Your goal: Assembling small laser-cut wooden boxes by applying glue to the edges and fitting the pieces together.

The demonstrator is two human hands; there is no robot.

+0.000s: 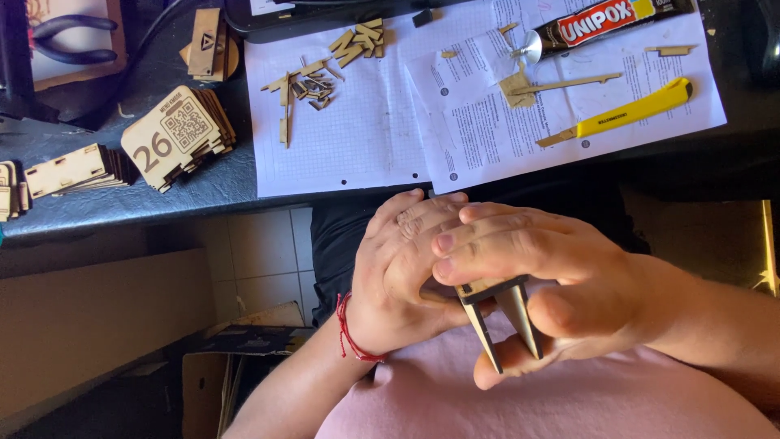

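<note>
We hold a small wooden piece [500,313] between both hands, low in front of us over our lap, well apart from the table [203,191] above. Our right hand [536,268] lies across the top of it, fingers [479,244] pressed together and folded down over its upper end, the thumb running under its lower edge. Our left hand [402,268] is cupped against the piece from the other side, closed around its hidden end, with a red string bracelet [348,329] on the wrist. Two thin wooden legs of the piece stick out below the right fingers, spread a little like a narrow wedge.

On the table lie white paper sheets [357,138] with a scatter of small wooden bits [313,81], a glue tube [605,20], a yellow utility knife [630,114] and a long wooden strip [569,83]. To the left stand stacks of flat wooden plates [175,134], and pliers [69,36] rest in the far corner.
</note>
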